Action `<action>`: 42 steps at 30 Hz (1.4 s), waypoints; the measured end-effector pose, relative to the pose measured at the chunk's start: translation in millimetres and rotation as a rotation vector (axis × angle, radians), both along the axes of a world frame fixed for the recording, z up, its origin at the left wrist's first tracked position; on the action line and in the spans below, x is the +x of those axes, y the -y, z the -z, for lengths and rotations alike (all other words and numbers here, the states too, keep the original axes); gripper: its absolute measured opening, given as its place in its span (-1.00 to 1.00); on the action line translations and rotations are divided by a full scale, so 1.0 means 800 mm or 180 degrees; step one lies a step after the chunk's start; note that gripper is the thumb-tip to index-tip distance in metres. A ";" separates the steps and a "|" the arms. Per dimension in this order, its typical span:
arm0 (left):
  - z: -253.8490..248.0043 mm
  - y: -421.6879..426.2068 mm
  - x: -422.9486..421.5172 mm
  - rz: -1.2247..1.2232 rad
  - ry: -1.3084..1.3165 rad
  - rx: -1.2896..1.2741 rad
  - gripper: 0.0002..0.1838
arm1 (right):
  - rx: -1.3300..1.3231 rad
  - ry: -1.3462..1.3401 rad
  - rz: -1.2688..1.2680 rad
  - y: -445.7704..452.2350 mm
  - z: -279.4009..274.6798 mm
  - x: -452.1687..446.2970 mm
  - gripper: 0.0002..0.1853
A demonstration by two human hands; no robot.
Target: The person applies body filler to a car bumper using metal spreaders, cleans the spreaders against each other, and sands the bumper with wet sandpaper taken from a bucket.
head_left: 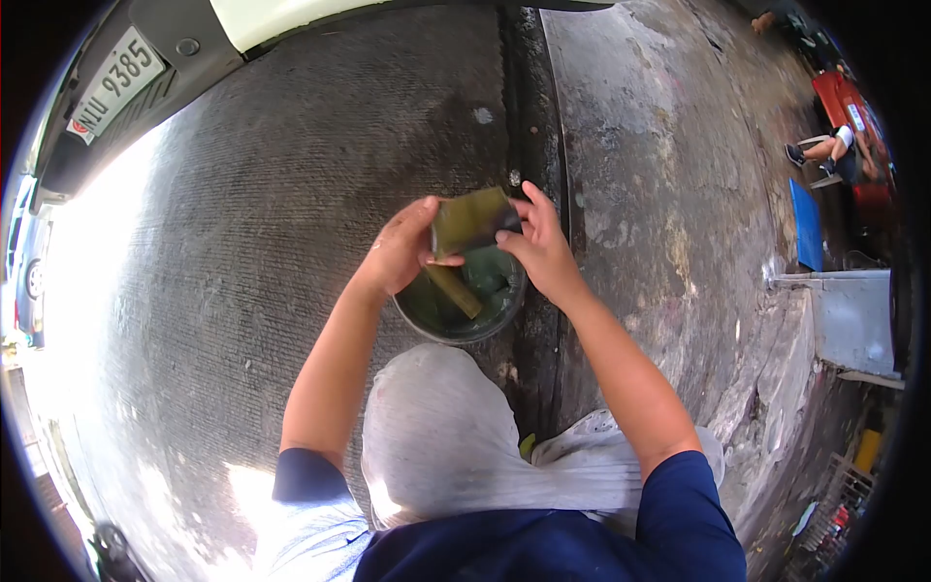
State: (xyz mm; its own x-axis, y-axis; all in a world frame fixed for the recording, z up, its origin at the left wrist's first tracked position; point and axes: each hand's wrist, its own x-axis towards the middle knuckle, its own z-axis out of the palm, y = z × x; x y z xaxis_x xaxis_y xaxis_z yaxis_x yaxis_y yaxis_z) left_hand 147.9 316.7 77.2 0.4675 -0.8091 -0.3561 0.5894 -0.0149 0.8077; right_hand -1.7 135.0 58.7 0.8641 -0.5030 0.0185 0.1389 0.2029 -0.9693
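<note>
A flat olive-green piece (469, 221), slightly blurred, is held up between both hands over a round basin. My left hand (402, 244) grips its left edge, thumb on top and fingers below. On its right side, my right hand (540, 244) pinches it near a dark corner, with the index finger raised. Below them the basin (465, 339) holds greenish liquid, in which another narrow olive-green piece (453, 292) lies at a slant. The hands hide the basin's upper part.
A vehicle bumper with a licence plate (116, 85) is at the upper left. At the right are a seated person's legs (824, 148), a blue board (805, 225) and a grey metal box (855, 322). A dark groove (543, 116) runs along the pavement.
</note>
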 end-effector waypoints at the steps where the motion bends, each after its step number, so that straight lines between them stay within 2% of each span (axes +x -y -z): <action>1: -0.010 0.009 -0.005 0.0148 -0.0199 0.0071 -0.40 | 0.0089 -0.0338 -0.0145 0.009 0.000 0.000 -0.52; 2: -0.016 0.016 -0.008 0.0303 -0.0400 0.0146 -0.42 | 0.0183 -0.0676 -0.0282 0.021 -0.001 -0.002 -0.49; 3: -0.008 0.019 -0.005 0.0282 0.0104 0.0473 -0.46 | 0.0284 -0.1013 -0.0417 0.029 -0.001 -0.005 -0.46; 5: 0.031 0.027 0.015 0.0235 0.1132 0.1104 -0.54 | 0.0164 -0.1077 -0.0045 0.035 0.003 -0.008 -0.60; 7: 0.101 0.035 0.031 0.1408 0.3244 0.1265 -0.59 | 0.0066 -0.1123 0.0295 0.044 0.019 -0.014 -0.67; 8: 0.135 0.040 0.038 0.2004 0.4300 0.1289 -0.61 | 0.0116 -0.1112 0.0442 0.044 0.017 -0.017 -0.78; 11: 0.200 0.088 0.033 0.3288 0.4235 0.2665 -0.65 | 0.0128 -0.1272 0.0511 0.044 0.024 -0.023 -0.78; 14: 0.239 0.123 0.016 0.3832 0.4078 0.3184 -0.66 | -0.0118 -0.1266 0.0529 0.034 0.024 -0.032 -0.79; 17: 0.271 0.137 -0.009 0.3750 0.4010 0.3000 -0.66 | -0.0236 -0.1254 0.0347 0.032 0.022 -0.054 -0.82; 21: 0.299 0.109 -0.040 0.3280 0.3634 0.2051 -0.67 | -0.0286 -0.1581 0.0547 0.034 0.027 -0.084 -0.81; 23: 0.303 0.085 -0.045 0.3295 0.3476 0.1916 -0.67 | -0.0300 -0.1635 0.0641 0.038 0.031 -0.092 -0.80; 27: 0.310 0.045 -0.042 0.3523 0.3254 0.2006 -0.68 | -0.0218 -0.1694 0.0840 0.035 0.033 -0.100 -0.80; 42: 0.289 0.054 0.025 0.4262 0.2884 0.2342 -0.70 | 0.0109 -0.1640 0.0894 0.025 0.023 -0.090 -0.76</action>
State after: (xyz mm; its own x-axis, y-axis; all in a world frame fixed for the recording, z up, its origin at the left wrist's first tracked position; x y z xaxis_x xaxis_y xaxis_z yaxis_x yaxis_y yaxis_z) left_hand 168.1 273.4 -154.2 -0.0784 -0.5727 -0.8160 -0.7128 -0.5401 0.4475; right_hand -73.8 115.4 40.6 0.5908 -0.7070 -0.3888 -0.2955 0.2588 -0.9196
